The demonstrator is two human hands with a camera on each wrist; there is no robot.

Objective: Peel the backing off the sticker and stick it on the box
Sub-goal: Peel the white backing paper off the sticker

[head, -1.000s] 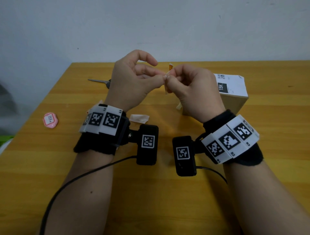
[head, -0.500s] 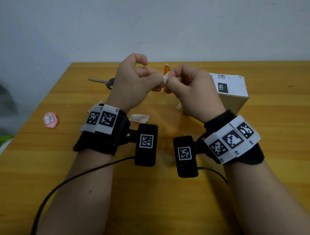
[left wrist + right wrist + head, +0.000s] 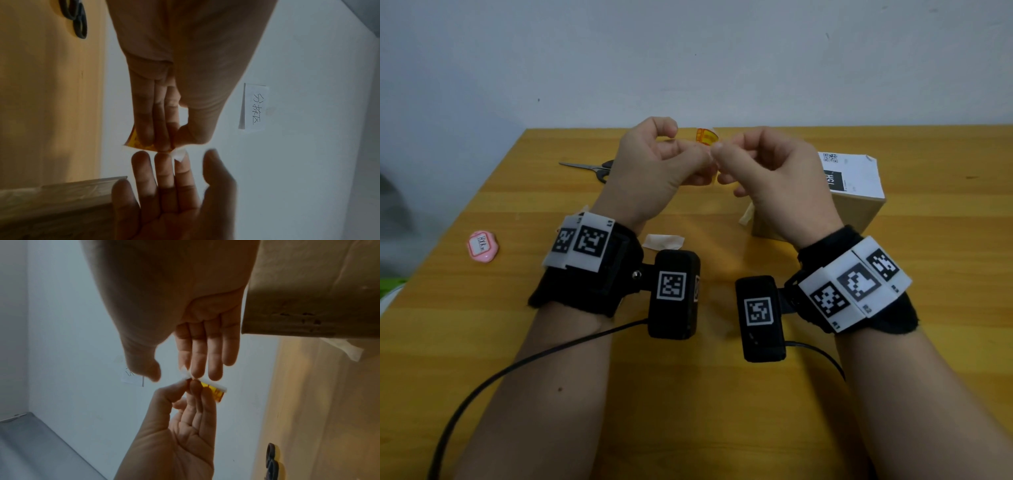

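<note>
I see both hands raised above table (image 3: 482,342), fingertips meeting. Left hand (image 3: 654,171) pinches sticker (image 3: 707,136), thumb against fingers. Right hand (image 3: 770,174): thumb apart from index in wrist views, white backing (image 3: 180,155) corner lying on index; whether it grips, I can't tell. Box (image 3: 856,192) on table, just right of right hand, partly hidden by it. Scissors (image 3: 589,168) behind left hand. Paper scrap (image 3: 664,241) between wrists. Pink tag (image 3: 482,245) far left.
</note>
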